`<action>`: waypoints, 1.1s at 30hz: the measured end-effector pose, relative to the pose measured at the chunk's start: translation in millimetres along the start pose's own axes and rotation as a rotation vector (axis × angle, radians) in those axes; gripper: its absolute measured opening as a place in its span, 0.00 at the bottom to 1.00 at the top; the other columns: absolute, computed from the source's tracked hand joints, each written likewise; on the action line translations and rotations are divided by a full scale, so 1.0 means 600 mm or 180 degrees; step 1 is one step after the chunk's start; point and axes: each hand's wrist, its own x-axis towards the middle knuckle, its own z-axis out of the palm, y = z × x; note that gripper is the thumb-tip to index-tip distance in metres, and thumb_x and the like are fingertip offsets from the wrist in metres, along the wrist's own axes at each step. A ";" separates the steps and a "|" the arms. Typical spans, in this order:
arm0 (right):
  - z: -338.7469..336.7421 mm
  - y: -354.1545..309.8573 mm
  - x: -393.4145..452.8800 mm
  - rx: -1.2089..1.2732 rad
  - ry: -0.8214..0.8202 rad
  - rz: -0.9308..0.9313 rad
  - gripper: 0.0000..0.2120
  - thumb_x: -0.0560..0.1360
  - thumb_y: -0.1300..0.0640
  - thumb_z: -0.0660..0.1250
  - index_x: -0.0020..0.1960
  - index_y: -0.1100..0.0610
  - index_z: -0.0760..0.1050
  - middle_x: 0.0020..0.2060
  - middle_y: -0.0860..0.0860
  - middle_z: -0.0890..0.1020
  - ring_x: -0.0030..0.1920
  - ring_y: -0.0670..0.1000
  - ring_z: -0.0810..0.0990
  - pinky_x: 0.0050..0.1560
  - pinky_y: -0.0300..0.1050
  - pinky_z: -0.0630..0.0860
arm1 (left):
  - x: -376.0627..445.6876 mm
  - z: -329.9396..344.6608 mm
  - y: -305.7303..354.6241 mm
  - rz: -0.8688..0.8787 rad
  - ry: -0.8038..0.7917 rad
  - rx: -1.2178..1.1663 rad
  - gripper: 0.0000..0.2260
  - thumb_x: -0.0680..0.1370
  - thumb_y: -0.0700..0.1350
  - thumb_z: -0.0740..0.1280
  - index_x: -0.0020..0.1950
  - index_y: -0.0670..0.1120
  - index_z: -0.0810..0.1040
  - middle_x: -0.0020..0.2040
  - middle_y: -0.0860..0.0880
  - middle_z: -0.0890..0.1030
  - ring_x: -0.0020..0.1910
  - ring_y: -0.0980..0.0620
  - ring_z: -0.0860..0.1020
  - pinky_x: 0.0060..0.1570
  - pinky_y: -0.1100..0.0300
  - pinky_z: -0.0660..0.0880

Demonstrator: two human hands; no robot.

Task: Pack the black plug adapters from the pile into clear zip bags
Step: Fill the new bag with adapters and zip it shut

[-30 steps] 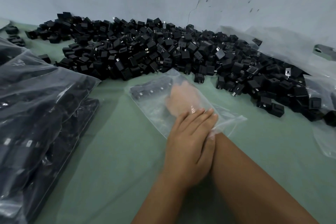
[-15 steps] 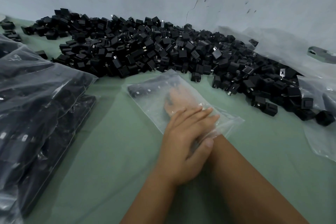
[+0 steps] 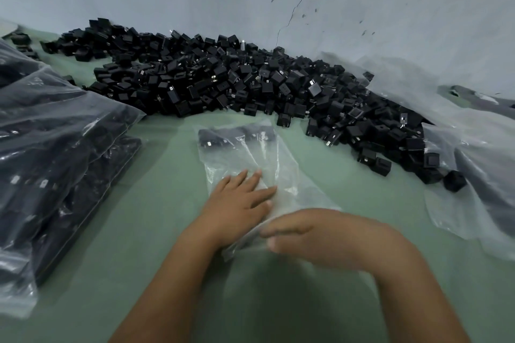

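The green work surface (image 3: 348, 231) carries all items and meets a pale wall (image 3: 390, 8) well beyond the fingertips.

The pile of black plug adapters (image 3: 250, 83) lies along the base of the wall, far ahead of the fingers, and spreads from upper left to lower right. Loose adapters at its right end lie near a sheet of empty clear plastic (image 3: 473, 175), to the right of both hands.

A stack of filled bags (image 3: 55, 161), dark with packed adapters, lies to the left of the left hand, well apart from it.

The clear zip bag (image 3: 250, 159) in work lies flat on the surface between the hands and the pile. A few black adapters (image 3: 231, 135) sit in its far end, ahead of the left fingertips. Its near end is under both hands.

The left hand (image 3: 239, 206) rests palm down on the bag, fingers (image 3: 259, 175) straight and slightly spread, pressing the plastic flat.

The right hand (image 3: 303, 234) is at the near end of the bag, just beside the left hand. Its fingers are curled toward the plastic; motion blur prevents confirming whether they pinch the bag.
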 end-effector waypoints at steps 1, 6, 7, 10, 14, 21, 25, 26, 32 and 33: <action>-0.017 -0.001 -0.025 0.0221 0.0003 -0.0171 0.14 0.71 0.37 0.60 0.55 0.36 0.76 0.49 0.39 0.82 0.49 0.40 0.80 0.55 0.43 0.76 | -0.006 -0.005 -0.003 0.0035 -0.0182 -0.0005 0.20 0.83 0.58 0.50 0.75 0.67 0.56 0.80 0.58 0.44 0.78 0.57 0.39 0.75 0.54 0.36; -0.100 0.035 -0.050 0.0723 0.1854 -0.0608 0.11 0.74 0.40 0.61 0.52 0.39 0.78 0.42 0.42 0.83 0.43 0.41 0.81 0.48 0.45 0.76 | -0.040 -0.066 -0.030 0.0045 -0.1057 -0.0888 0.12 0.80 0.62 0.58 0.61 0.72 0.74 0.75 0.67 0.59 0.76 0.64 0.53 0.75 0.57 0.48; -0.106 0.046 -0.032 0.0874 0.2253 -0.0528 0.08 0.74 0.44 0.63 0.50 0.41 0.79 0.41 0.43 0.82 0.42 0.43 0.80 0.46 0.44 0.75 | -0.045 -0.079 -0.035 -0.0045 -0.1028 -0.1085 0.11 0.79 0.63 0.59 0.57 0.73 0.77 0.71 0.69 0.66 0.72 0.67 0.62 0.73 0.58 0.55; -0.101 0.065 0.043 0.0955 0.2742 -0.0356 0.05 0.76 0.52 0.65 0.47 0.45 0.79 0.38 0.42 0.80 0.38 0.42 0.77 0.38 0.39 0.69 | -0.031 -0.094 -0.037 -0.0271 -0.0147 -0.1202 0.08 0.79 0.58 0.62 0.50 0.64 0.82 0.49 0.64 0.83 0.49 0.66 0.79 0.51 0.64 0.73; -0.062 0.051 0.145 0.0885 0.2623 -0.0435 0.07 0.76 0.58 0.65 0.44 0.48 0.79 0.37 0.42 0.80 0.38 0.41 0.77 0.38 0.39 0.72 | 0.006 -0.072 -0.026 -0.0135 0.1013 -0.0029 0.07 0.79 0.50 0.64 0.52 0.55 0.82 0.46 0.59 0.80 0.49 0.54 0.78 0.47 0.57 0.74; 0.025 0.070 0.218 -0.0407 0.3087 -0.0108 0.10 0.76 0.53 0.60 0.37 0.53 0.67 0.28 0.48 0.71 0.31 0.53 0.71 0.30 0.45 0.62 | 0.015 -0.030 -0.055 0.0344 0.1702 0.0344 0.04 0.74 0.41 0.70 0.47 0.46 0.84 0.43 0.48 0.79 0.44 0.44 0.76 0.43 0.55 0.71; 0.024 0.075 0.221 -0.0708 0.3021 0.0290 0.16 0.77 0.49 0.55 0.33 0.53 0.65 0.26 0.48 0.70 0.30 0.50 0.70 0.28 0.43 0.58 | 0.023 -0.027 -0.059 0.0208 0.1693 0.0392 0.04 0.75 0.43 0.69 0.47 0.47 0.82 0.43 0.49 0.77 0.43 0.46 0.74 0.44 0.52 0.72; 0.024 0.075 0.223 -0.0749 0.3042 0.0337 0.16 0.77 0.49 0.55 0.33 0.53 0.65 0.27 0.48 0.70 0.30 0.50 0.71 0.28 0.43 0.58 | 0.024 -0.026 -0.060 0.0150 0.1690 0.0410 0.04 0.75 0.44 0.68 0.48 0.48 0.82 0.44 0.50 0.77 0.44 0.46 0.74 0.45 0.52 0.72; 0.025 0.076 0.218 -0.0174 0.3766 -0.0133 0.10 0.75 0.55 0.64 0.53 0.55 0.80 0.52 0.49 0.80 0.56 0.51 0.75 0.54 0.42 0.70 | 0.026 -0.022 -0.064 -0.0186 0.1683 0.0441 0.23 0.73 0.50 0.69 0.68 0.53 0.72 0.69 0.46 0.68 0.68 0.43 0.66 0.66 0.51 0.63; 0.024 0.078 0.217 0.0007 0.3824 -0.0226 0.13 0.74 0.57 0.65 0.57 0.55 0.79 0.57 0.50 0.79 0.59 0.52 0.74 0.61 0.45 0.68 | 0.025 -0.023 -0.064 -0.0336 0.1700 0.0389 0.28 0.72 0.52 0.69 0.71 0.55 0.67 0.74 0.45 0.62 0.72 0.44 0.60 0.70 0.49 0.58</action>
